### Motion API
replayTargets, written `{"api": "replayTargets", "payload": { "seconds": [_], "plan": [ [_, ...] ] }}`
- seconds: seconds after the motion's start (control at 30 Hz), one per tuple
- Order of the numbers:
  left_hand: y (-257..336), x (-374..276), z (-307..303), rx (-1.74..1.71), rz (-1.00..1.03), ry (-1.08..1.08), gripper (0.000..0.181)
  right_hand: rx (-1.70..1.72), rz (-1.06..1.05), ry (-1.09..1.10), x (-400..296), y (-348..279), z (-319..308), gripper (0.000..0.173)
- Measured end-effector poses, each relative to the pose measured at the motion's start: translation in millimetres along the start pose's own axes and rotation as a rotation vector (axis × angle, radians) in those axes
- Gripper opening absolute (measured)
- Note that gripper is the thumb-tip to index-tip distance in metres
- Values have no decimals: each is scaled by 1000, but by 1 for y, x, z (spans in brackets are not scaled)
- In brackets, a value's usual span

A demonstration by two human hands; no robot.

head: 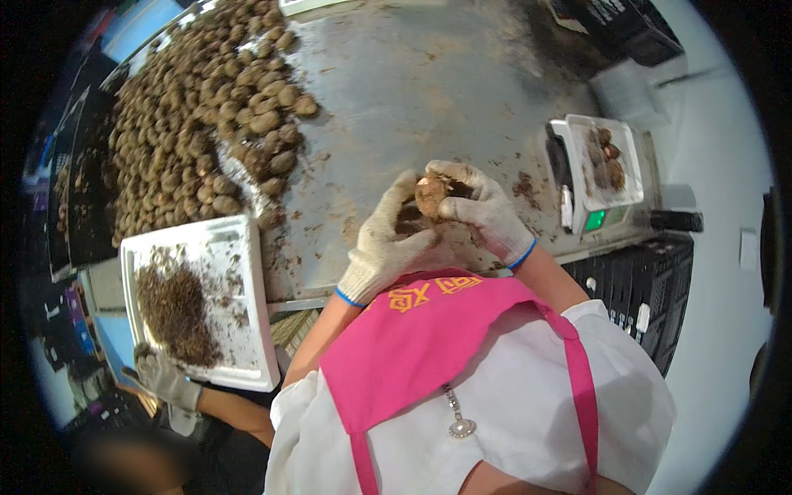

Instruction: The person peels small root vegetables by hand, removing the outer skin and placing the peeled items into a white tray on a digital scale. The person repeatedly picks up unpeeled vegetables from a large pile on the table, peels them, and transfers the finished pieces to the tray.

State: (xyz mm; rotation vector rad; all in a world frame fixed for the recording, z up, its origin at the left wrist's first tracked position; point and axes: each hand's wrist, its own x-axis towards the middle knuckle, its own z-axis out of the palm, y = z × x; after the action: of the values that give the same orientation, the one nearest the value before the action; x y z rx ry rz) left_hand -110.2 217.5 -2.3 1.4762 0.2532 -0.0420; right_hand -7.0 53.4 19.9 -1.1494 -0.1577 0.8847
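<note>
A round brown taro corm (431, 195) is between my two gloved hands, above the metal tabletop. My right hand (479, 201), in a soiled white knit glove with a blue cuff edge, grips it from the right with thumb and fingers. Its left side is next to the fingers of my left hand (394, 226), gloved the same way, whose thumb and fingers are curved apart; whether they press on the corm is hard to tell. A big heap of similar corms (204, 117) covers the left of the table. At the right, several brown pieces lie in a clear tray (631, 162) on a scale (580, 210).
Dirt and fibre scraps lie on the metal table (408, 99). A white foam box (261, 309) at the lower left holds brown fibrous debris. Beside it is a co-worker's gloved hand (167, 377). Black plastic crates (665, 278) are stacked below the scale; another dark crate is at the upper right.
</note>
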Motion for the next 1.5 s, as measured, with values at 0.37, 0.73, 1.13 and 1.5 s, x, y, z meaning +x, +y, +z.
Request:
{"api": "replayTargets", "payload": {
  "seconds": [0.37, 0.73, 1.13, 1.5],
  "plan": [
    [-11, -10, -16, -327, 19, 241, 59, -754, -549, -72, 29, 0, 35, 10],
    [16, -15, -31, -291, 138, 264, 62, -619, -306, -127, 36, -19, 42, 14],
    [8, -20, -45, -753, 166, 239, 68, -864, 25, -332, 32, -14, 20, 22],
    [-1, -19, -30, -803, 77, 187, 65, -951, -538, -61, 35, -19, 60, 15]
  ]
}}
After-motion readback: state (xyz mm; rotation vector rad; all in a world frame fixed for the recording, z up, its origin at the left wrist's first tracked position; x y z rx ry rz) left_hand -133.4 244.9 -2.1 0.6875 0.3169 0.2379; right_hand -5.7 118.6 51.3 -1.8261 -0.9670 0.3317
